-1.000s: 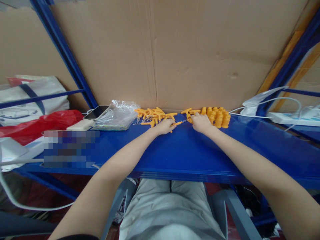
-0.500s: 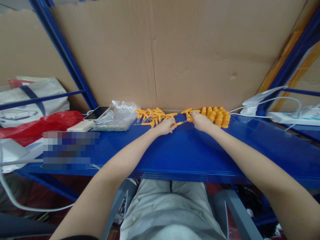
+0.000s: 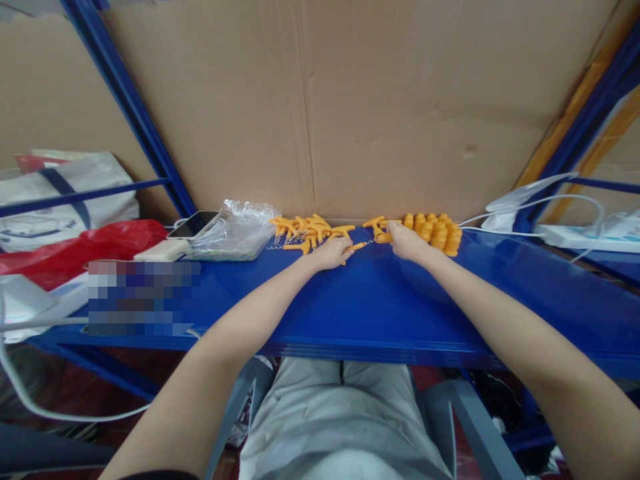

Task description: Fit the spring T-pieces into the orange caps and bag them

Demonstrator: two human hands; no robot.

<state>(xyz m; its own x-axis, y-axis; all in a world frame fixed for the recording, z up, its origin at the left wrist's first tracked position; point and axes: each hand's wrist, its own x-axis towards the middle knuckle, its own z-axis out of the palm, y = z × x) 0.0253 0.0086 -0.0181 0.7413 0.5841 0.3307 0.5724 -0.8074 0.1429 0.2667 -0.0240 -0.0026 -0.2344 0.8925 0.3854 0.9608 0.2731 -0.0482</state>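
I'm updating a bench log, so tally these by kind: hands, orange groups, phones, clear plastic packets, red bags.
Hands: 2 (left hand, right hand)
Orange groups: 2 (loose pile, packed block; single pieces overlap too much to count, and orange pieces at the hands are left out)
Phones: 1
Clear plastic packets: 1
Red bags: 1
Total: 7

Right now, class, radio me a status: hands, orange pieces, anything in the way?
Left hand gripping orange ribbed rod. Right hand pinching small orange piece. Thin chain between them. Possible crowding: orange pile beside left hand, rowed orange pieces beside right.
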